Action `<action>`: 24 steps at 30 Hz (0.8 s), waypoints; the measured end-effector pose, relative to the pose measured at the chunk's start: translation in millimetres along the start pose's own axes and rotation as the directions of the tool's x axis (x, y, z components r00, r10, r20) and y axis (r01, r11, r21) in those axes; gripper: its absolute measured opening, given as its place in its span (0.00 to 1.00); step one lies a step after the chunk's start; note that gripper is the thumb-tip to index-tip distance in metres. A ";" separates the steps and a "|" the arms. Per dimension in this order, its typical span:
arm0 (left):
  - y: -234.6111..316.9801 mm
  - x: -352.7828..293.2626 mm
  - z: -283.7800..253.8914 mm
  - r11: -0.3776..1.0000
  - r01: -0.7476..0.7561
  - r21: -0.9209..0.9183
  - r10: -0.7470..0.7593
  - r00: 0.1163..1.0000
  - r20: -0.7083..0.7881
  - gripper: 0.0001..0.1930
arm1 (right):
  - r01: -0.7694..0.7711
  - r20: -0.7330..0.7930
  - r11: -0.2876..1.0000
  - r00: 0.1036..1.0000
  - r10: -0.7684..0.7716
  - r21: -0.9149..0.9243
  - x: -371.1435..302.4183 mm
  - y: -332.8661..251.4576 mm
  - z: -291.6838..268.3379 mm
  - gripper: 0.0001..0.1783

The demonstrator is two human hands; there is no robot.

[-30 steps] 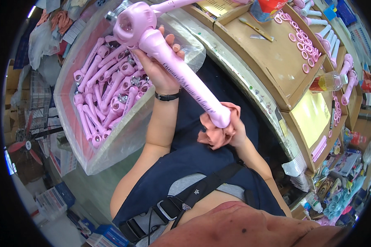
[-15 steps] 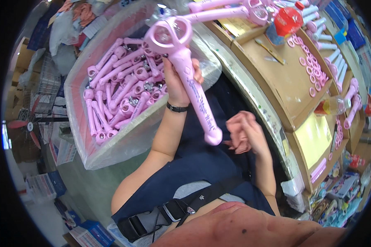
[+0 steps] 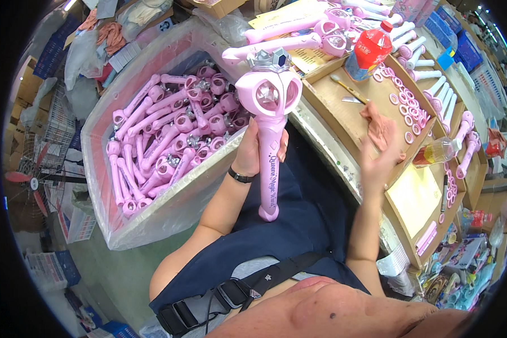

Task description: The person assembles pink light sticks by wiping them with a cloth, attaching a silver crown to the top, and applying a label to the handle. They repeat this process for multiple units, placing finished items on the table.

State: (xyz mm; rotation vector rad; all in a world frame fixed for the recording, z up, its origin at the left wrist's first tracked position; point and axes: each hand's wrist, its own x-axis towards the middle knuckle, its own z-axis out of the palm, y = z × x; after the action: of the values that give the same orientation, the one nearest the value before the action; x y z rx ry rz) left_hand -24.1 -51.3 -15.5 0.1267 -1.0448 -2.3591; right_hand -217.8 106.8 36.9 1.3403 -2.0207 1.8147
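My left hand [image 3: 248, 151] is closed round the handle of a pink toy wand [image 3: 269, 138], held upright over my lap. The wand has an openwork head with a clear ball inside, a silver crown on top and dark lettering down the handle. My right hand [image 3: 374, 166] is smeared by motion at the near edge of a cardboard tray [image 3: 343, 115]. A crumpled salmon-coloured cloth [image 3: 379, 127] is at its fingertips, over the tray. Whether the fingers still grip the cloth cannot be made out.
On my left stands a plastic-lined bin [image 3: 169, 231] heaped with pink wands [image 3: 172, 129]. More wands [image 3: 290, 42] lie at the bench's far end. The tray holds pink rings [image 3: 408, 107], a brush [image 3: 348, 87] and a red-labelled bottle [image 3: 372, 50]. Another bottle [image 3: 436, 151] lies nearby.
My left hand has turned the wand more upright, so its crown now shows. My right hand has moved from above my lap, up and right to the tray, along with the cloth.
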 end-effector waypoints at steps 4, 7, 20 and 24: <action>-8.7 8.1 7.5 0.998 0.026 0.057 -0.024 0.999 -0.026 0.38 | -0.300 0.523 0.951 0.824 0.217 0.078 -100.2 -30.2 47.5 0.38; -11.6 12.9 16.7 1.000 0.009 0.025 -0.010 0.999 0.031 0.38 | -0.486 0.642 0.873 0.683 0.347 0.045 -135.3 -35.4 58.3 0.40; -23.1 7.8 44.1 0.974 -0.073 0.216 0.106 0.983 -0.149 0.25 | -0.609 0.416 0.772 0.664 0.622 -0.183 -133.2 -45.5 59.1 0.30; -21.2 9.6 42.1 0.976 -0.067 0.205 0.099 0.983 -0.153 0.26 | -0.563 0.375 0.793 0.701 0.607 -0.233 -137.0 -45.3 59.3 0.30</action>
State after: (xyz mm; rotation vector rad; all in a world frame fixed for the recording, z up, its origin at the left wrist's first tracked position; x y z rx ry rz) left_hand -54.2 -17.1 -0.1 0.3379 -1.1794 -2.1257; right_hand -78.6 132.8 -28.5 1.2355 -3.0317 1.6665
